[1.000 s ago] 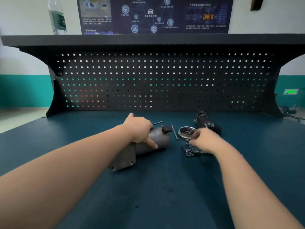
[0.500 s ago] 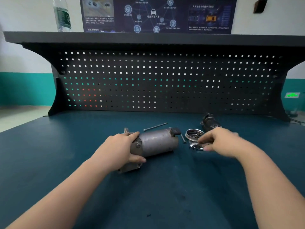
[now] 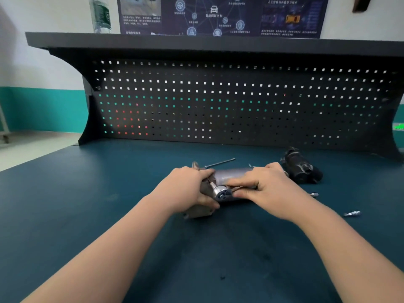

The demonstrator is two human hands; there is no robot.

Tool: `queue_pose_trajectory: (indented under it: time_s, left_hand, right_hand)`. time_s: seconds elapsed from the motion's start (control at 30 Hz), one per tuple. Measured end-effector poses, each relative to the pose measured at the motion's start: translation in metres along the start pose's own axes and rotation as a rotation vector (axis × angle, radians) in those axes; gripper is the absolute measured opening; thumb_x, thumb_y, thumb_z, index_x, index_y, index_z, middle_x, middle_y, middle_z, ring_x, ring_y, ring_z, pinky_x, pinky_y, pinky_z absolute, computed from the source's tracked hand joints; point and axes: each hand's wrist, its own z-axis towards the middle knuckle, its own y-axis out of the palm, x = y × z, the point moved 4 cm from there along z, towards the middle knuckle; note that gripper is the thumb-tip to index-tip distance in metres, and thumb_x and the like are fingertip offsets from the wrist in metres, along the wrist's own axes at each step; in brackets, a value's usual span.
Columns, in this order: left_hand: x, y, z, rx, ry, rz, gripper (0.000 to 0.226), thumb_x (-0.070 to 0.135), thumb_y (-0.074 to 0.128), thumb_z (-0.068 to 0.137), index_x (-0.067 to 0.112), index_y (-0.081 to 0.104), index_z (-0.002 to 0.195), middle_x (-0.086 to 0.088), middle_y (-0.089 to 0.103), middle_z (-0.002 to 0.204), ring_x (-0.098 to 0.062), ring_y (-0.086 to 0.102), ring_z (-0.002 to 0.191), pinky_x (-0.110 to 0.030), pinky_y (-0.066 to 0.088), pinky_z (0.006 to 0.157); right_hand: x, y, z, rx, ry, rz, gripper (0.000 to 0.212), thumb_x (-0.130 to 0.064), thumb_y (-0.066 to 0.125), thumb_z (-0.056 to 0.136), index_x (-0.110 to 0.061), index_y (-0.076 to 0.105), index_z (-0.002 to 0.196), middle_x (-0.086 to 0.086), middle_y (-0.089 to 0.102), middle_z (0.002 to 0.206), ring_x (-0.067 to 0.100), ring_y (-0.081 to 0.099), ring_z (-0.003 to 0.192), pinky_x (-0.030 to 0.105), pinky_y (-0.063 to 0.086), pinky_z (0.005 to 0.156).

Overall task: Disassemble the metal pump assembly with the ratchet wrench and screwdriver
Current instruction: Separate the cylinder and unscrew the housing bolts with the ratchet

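Pump assembly (image 3: 231, 174) lying on its side at the centre of the blue counter (image 3: 87, 215), its cylindrical body running left to right and its flanged bracket end at the left. The left hand (image 3: 185, 189) grips the bracket end, fingers curled over the top and thumb beneath, holding the body against the counter. The right hand (image 3: 271, 189) holds the handle of the ratchet wrench (image 3: 223, 193), fingers and thumb wrapped round it; the chrome head of the wrench sits at the near left of the body, beside the left hand, apparently set on a fastener, though the fastener itself is hidden. Progress appears partial: 1 long bolt (image 3: 219, 163) lies loose just beyond the body, 2 small bright bits (image 3: 352, 213) lie well apart at the near right, and a dark detached part (image 3: 301, 169) rests at the far right, which suggests that some pieces are already off. The main body and bracket remain joined, so loosening at the wrench head and separating the housing are judged still to do. No screwdriver can be made out. A perforated back panel (image 3: 218, 101) and a shelf (image 3: 196, 41) bearing a bottle (image 3: 100, 16) stand behind. The 2 hands cover most of the joint; nothing else crowds the wrench's swing.
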Motion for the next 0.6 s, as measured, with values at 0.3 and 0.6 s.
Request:
queue_pose_trajectory:
  time_s: [0.3,0.6]
  left_hand:
    - [0.031,-0.025,-0.047,0.499,-0.047,-0.460,0.035,0.047,0.062,0.078,0.044,0.042,0.107,0.017,0.031,0.124,-0.005,0.032,0.122,-0.009,0.028,0.096]
    - [0.062,0.022,-0.042,-0.061,-0.653,-1.928,0.043,0.037,0.051,0.094,-0.003,0.056,0.107,-0.022,0.069,0.080,-0.028,0.068,0.054,-0.026,0.053,0.044]
  right_hand:
    - [0.011,-0.011,-0.002,0.100,-0.017,-0.038,0.045,-0.043,0.064,0.085,-0.083,0.043,0.089,-0.032,0.059,0.073,-0.002,0.045,0.088,0.030,0.024,0.089]
    - [0.012,-0.014,-0.004,0.032,-0.003,-0.024,0.033,-0.046,0.074,0.075,-0.073,0.056,0.077,-0.035,0.056,0.064,-0.002,0.047,0.082,0.026,0.031,0.084]
